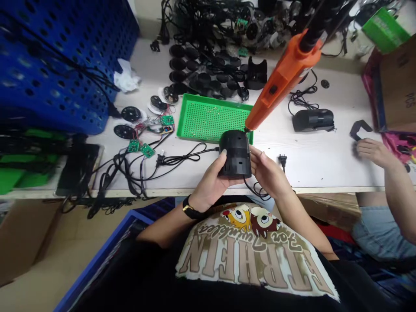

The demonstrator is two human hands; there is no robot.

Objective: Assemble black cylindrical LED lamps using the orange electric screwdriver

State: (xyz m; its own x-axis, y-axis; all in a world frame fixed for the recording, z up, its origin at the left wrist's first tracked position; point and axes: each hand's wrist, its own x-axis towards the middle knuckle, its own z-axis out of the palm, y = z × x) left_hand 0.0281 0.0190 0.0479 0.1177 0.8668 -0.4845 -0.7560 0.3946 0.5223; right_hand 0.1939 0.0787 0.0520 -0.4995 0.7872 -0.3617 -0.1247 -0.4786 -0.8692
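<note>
The left hand (pixel 209 184) and right hand (pixel 268 171) are gripping a black plastic housing (pixel 235 154) over the counter (pixel 312 173), fingers closed around it. Its cord (pixel 185 156) is already connected, an orange electric screwdriver (pixel 279 84) is touching its top, and green circuit boards (pixel 146 150) are lying loose.

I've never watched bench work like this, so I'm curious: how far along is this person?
One closed black housing with its cord already lies on the bench. In hand is a similar dark housing, held by the left hand and right hand, with an orange electric screwdriver at its top edge. Still loose are green circuit boards and black discs.
</note>
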